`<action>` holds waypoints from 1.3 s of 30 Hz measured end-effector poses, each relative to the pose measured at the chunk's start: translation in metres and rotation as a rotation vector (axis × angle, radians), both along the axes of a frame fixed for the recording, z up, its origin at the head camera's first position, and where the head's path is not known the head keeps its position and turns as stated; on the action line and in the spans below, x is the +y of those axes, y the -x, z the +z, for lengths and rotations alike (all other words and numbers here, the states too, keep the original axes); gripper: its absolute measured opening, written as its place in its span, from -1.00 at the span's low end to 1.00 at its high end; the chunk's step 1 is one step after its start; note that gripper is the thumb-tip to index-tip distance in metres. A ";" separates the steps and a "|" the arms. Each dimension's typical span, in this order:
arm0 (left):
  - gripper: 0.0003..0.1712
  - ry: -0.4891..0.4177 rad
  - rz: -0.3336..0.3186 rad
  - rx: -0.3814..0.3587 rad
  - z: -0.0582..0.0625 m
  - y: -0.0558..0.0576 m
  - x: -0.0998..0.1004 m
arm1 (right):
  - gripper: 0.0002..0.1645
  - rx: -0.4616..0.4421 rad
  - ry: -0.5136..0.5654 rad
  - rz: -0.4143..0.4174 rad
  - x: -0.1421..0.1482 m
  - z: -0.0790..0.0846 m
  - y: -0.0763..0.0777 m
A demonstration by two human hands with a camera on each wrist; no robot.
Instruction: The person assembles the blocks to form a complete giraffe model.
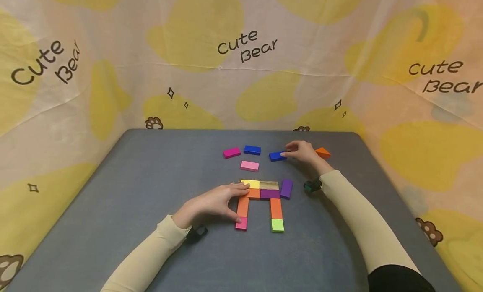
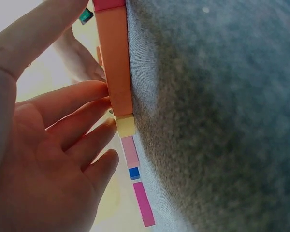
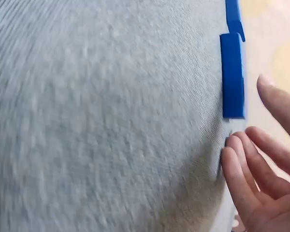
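Observation:
My left hand [image 1: 216, 202] lies beside a flat figure of coloured blocks. Its fingertips touch the yellow block [image 1: 250, 183] and the orange block [image 1: 253, 194]; its thumb is on the pink-red block [image 1: 241, 224] below the upright orange block [image 1: 243, 207]. In the left wrist view those fingers [image 2: 89, 92] are spread and relaxed along the blocks' side. At the back, my right hand [image 1: 303, 151] is at the right end of a blue block [image 1: 277, 156]. The right wrist view shows its thumb apart from the fingers, with that blue block [image 3: 233, 77] just beyond them.
The figure also includes a wooden-toned block [image 1: 269, 185], purple block [image 1: 269, 194], orange block [image 1: 276, 209] and lime block [image 1: 277, 225]. A violet block [image 1: 286, 189] leans beside it. Behind lie magenta [image 1: 232, 152], blue [image 1: 252, 149] and pink [image 1: 250, 166] blocks; an orange block [image 1: 323, 152] is right.

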State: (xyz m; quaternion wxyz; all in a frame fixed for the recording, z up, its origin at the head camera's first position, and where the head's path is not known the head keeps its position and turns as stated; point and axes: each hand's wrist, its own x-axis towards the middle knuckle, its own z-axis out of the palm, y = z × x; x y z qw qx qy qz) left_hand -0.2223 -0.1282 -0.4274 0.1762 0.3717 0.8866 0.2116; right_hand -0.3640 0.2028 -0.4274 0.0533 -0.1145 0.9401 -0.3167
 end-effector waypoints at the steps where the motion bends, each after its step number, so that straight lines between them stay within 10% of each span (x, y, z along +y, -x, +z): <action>1: -0.03 -0.001 -0.001 -0.001 0.000 0.000 0.000 | -0.41 -0.003 -0.002 -0.002 -0.001 -0.001 0.000; 19: -0.03 -0.002 0.011 -0.029 0.001 -0.001 0.001 | -0.52 -0.093 0.073 -0.093 -0.003 -0.014 0.006; 39: -0.02 -0.012 0.006 -0.026 0.001 -0.001 0.000 | -0.56 -0.168 0.217 -0.001 0.007 -0.015 0.004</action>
